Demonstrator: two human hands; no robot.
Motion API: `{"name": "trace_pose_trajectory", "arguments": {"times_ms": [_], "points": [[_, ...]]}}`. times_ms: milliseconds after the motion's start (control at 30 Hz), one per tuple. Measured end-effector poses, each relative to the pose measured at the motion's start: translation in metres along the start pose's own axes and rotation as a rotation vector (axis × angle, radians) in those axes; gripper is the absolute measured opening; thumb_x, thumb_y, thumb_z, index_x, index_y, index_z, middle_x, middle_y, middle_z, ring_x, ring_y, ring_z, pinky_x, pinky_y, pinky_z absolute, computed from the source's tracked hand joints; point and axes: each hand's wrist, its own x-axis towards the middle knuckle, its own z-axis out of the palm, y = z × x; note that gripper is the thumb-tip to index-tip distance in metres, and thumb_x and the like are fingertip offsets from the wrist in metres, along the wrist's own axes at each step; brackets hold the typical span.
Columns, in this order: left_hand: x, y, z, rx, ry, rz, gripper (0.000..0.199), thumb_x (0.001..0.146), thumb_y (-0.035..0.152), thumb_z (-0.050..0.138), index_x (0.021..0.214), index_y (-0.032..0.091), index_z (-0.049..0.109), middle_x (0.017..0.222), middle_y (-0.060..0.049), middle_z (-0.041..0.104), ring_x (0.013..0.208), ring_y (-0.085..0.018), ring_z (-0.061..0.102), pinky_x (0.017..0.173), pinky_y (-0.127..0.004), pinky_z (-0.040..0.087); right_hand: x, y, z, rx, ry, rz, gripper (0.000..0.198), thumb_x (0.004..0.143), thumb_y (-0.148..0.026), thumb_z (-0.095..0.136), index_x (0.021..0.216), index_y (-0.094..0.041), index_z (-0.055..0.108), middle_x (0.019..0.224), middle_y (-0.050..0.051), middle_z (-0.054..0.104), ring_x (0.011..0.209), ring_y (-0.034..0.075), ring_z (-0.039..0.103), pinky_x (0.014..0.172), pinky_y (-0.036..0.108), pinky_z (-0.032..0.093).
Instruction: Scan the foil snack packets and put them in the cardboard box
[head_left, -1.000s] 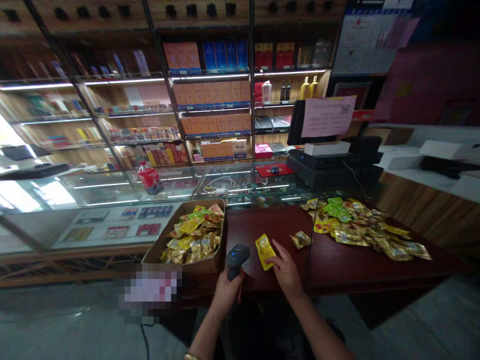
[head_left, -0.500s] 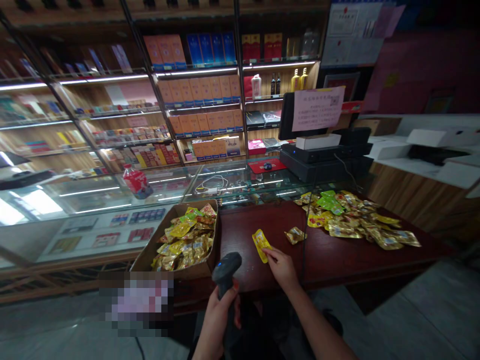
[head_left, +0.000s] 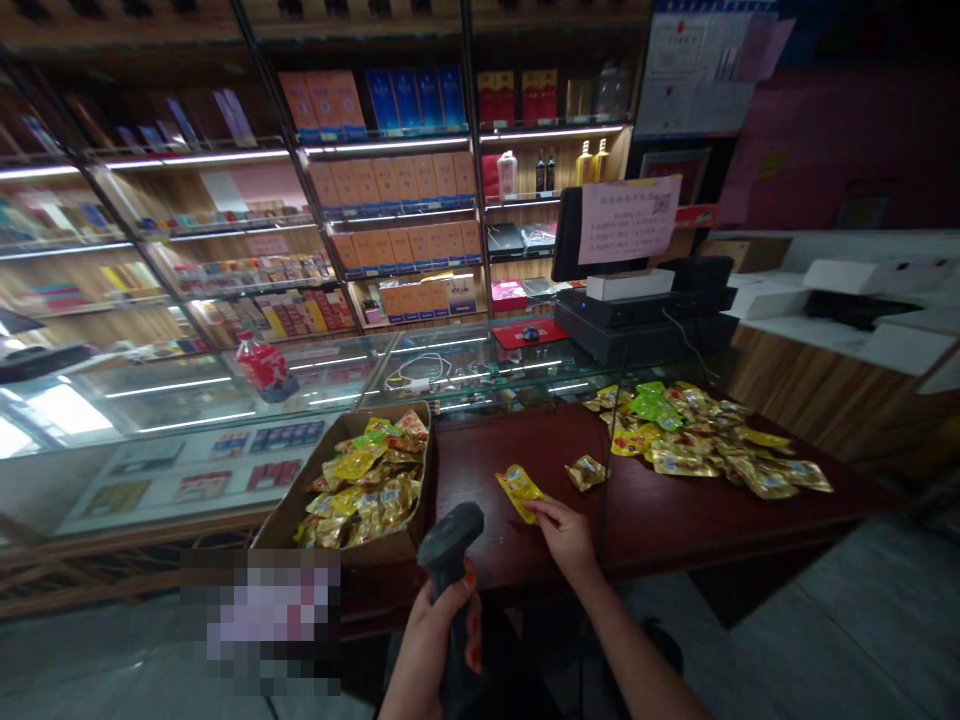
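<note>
My left hand [head_left: 442, 630] is wrapped round the handle of a dark barcode scanner [head_left: 450, 540], whose head points up toward the table. Between the thumb and fingers of my right hand [head_left: 564, 535] is the near end of a yellow snack packet [head_left: 519, 488], held just over the dark red table [head_left: 480, 450]. A single gold packet [head_left: 586, 472] lies to the right of that hand. To the left stands an open cardboard box [head_left: 427, 470] with many gold, yellow and green packets inside. A loose pile of similar packets [head_left: 697, 440] covers the table's right side.
Behind the table runs a glass display counter [head_left: 330, 370] bearing a red-labelled bottle [head_left: 262, 368] and a white cable [head_left: 416, 372]. A monitor with a pink paper sign [head_left: 628, 220] stands above a black cash drawer [head_left: 637, 330]. Lit shelves [head_left: 397, 215] line the wall.
The yellow packet has tilted, its far end shifting slightly left, still in my right hand. The scanner stays in my left hand, its head turned a little. The view has shifted slightly.
</note>
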Motion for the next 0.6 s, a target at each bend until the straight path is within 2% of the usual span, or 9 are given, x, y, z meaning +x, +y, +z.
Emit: {"name": "trace_pose_trajectory", "arguments": {"times_ms": [100,267,400,500,600], "points": [[0.011,-0.007,-0.007,0.065,0.033,0.051,0.039,0.074,0.052,0.074,0.090,0.020,0.056,0.049,0.008,0.053,0.031,-0.007,0.042,0.032,-0.018,0.037,0.000,0.001,0.001,0.053,0.017,0.103,0.023,0.078,-0.033,0.063,0.091,-0.027,0.081,0.102,0.005,0.081,0.099,0.027,0.074,0.092,0.040,0.058],[0.051,-0.029,-0.032,0.293,0.093,0.182,0.040,0.071,0.052,0.075,0.085,0.019,0.056,0.041,0.009,0.049,0.029,-0.008,0.042,0.033,-0.017,0.031,0.009,0.001,-0.003,0.117,0.049,0.278,0.037,0.073,-0.041,0.067,0.102,-0.021,0.078,0.092,0.007,0.080,0.068,0.021,0.072,0.061,0.033,0.061],[0.074,-0.045,-0.045,0.281,0.099,0.180,0.040,0.070,0.054,0.071,0.084,0.019,0.056,0.037,0.009,0.049,0.025,-0.009,0.040,0.031,-0.018,0.027,0.028,-0.014,0.001,0.207,0.017,0.380,0.041,0.064,-0.039,0.070,0.100,-0.020,0.075,0.079,0.004,0.077,0.060,0.019,0.069,0.050,0.027,0.058],[0.078,-0.049,-0.045,0.251,0.156,0.186,0.035,0.072,0.051,0.069,0.080,0.020,0.056,0.037,0.009,0.048,0.025,-0.010,0.041,0.030,-0.018,0.029,0.054,-0.041,0.032,0.294,-0.081,0.382,0.041,0.065,-0.035,0.071,0.105,-0.022,0.072,0.083,0.002,0.077,0.064,0.017,0.070,0.050,0.024,0.056],[0.079,-0.048,-0.042,0.232,0.209,0.159,0.028,0.073,0.046,0.066,0.077,0.020,0.056,0.036,0.008,0.047,0.026,-0.010,0.040,0.030,-0.018,0.028,0.092,-0.079,0.093,0.394,-0.233,0.341,0.041,0.068,-0.031,0.073,0.109,-0.025,0.070,0.095,0.001,0.077,0.072,0.017,0.072,0.054,0.025,0.058]]}}
